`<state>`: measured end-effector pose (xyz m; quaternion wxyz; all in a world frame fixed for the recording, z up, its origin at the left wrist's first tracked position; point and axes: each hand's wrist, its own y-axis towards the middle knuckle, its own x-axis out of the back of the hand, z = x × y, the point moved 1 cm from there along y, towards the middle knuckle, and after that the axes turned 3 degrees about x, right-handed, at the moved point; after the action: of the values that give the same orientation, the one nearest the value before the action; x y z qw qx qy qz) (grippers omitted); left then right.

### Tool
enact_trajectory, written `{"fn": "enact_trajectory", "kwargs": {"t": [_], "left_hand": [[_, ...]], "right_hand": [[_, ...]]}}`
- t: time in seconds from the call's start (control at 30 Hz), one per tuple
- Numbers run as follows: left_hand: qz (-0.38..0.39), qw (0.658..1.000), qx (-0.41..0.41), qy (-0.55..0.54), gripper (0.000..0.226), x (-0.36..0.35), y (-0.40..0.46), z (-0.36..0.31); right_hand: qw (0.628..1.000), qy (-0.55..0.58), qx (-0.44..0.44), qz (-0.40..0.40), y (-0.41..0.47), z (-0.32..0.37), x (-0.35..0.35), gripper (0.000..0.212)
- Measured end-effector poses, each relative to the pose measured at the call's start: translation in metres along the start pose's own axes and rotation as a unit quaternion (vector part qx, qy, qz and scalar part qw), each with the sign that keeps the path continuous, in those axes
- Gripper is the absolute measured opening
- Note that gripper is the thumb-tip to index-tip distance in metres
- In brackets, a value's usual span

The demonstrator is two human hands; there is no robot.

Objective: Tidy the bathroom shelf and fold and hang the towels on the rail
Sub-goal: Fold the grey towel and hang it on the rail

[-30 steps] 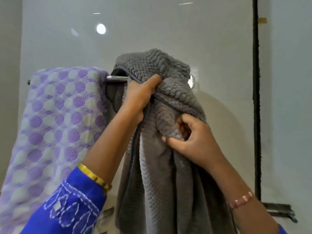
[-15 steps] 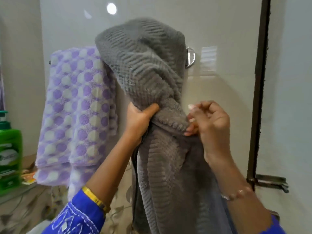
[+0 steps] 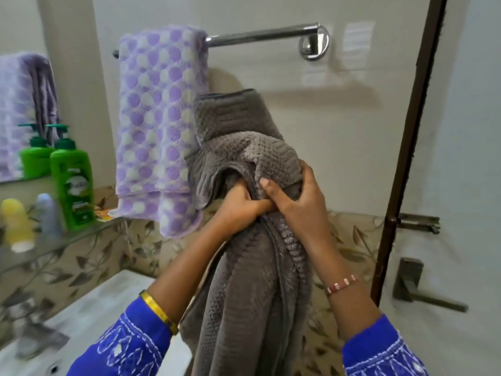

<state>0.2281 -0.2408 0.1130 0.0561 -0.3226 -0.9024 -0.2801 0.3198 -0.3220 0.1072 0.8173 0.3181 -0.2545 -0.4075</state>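
Note:
A grey waffle towel [image 3: 252, 280] hangs bunched in mid-air below the chrome rail [image 3: 260, 36], off the bar. My left hand [image 3: 241, 207] grips it from the left and my right hand [image 3: 298, 202] clasps it from the right, both at the gathered neck of the cloth. Its upper part flops over above my hands. A purple-and-white dotted towel [image 3: 160, 118] is draped over the rail's left end. The right half of the rail is bare. At the left, a glass shelf [image 3: 62, 240] carries bottles.
On the shelf stand a green pump bottle [image 3: 71, 183], a yellow bottle [image 3: 17, 226] and a pale blue one [image 3: 47, 213]. A mirror [image 3: 24, 77] is above them. A white basin [image 3: 89, 313] lies below left. A brown door frame [image 3: 404, 158] and handle [image 3: 417, 289] are at the right.
The grey towel has come off the rail and moved down. Both hands dropped with it and now meet at its gathered middle. The view has tilted down, showing shelf and basin.

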Motion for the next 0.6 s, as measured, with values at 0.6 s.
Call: {"fn": "enact_trajectory", "kwargs": {"t": [0.6], "left_hand": [[0.090, 0.979, 0.184, 0.003, 0.032, -0.002, -0.212, 0.092]], "right_hand": [[0.937, 0.085, -0.337, 0.010, -0.185, -0.048, 0.015, 0.014]]}}
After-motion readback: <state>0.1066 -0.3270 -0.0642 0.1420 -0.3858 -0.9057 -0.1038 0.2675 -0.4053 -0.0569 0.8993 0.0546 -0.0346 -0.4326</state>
